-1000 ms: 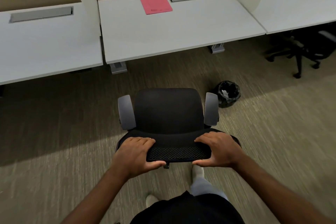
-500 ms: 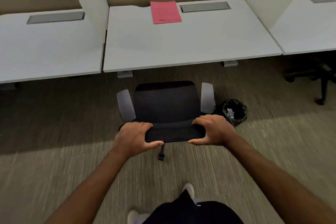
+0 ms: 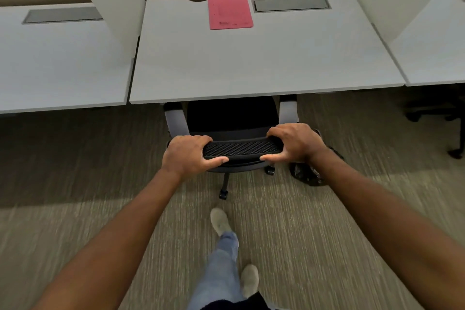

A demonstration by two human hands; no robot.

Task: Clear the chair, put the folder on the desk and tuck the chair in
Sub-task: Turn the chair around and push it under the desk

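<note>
Left hand (image 3: 187,156) wraps the left end of the chair (image 3: 232,118) backrest top, thumb under; right hand (image 3: 295,143) likewise at the right end. Seat front sits under the desk (image 3: 251,65) edge. Folder (image 3: 229,10) lies flat at desk rear, long axis front-to-back. Bin (image 3: 305,173) beside chair, contents unclear.

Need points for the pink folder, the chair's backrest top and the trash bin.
pink folder (image 3: 230,11), head view, middle of cover.
chair backrest (image 3: 241,149), head view, mesh top edge between the hands.
trash bin (image 3: 305,175), head view, black liner.
</note>
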